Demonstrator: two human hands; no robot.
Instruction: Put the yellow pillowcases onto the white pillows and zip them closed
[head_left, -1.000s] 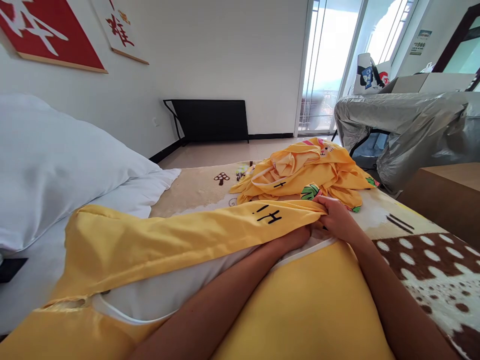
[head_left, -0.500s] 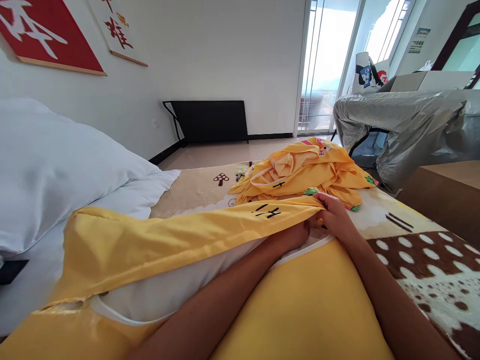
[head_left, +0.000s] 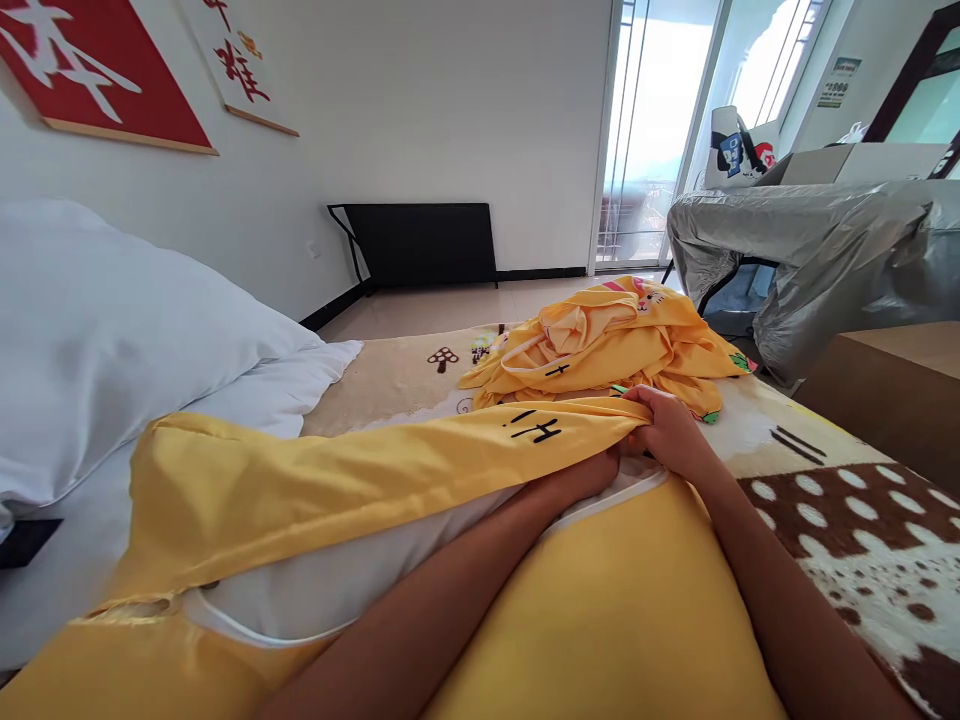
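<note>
A yellow pillowcase (head_left: 600,610) with a white edge lies in front of me, and a white pillow (head_left: 300,590) shows through its long opening. The upper side of the case forms a raised flap with "Hi" printed in black. My right hand (head_left: 671,430) pinches the flap at its right end, fingers closed on the cloth. My left hand (head_left: 592,475) reaches into the opening beneath the flap, close to the right hand. Its fingers are hidden by the cloth, so I cannot tell their grip.
Beyond lies a crumpled yellow-orange printed cloth (head_left: 607,340) on the patterned blanket (head_left: 840,510). White pillows (head_left: 150,330) are piled on the left. A brown box (head_left: 892,390) and a table under silver sheeting (head_left: 840,230) stand at right. A folded black frame (head_left: 420,243) leans against the wall.
The flap's right end has shifted slightly, covering more of the green print behind it. Both hands stay at nearly the same place.
</note>
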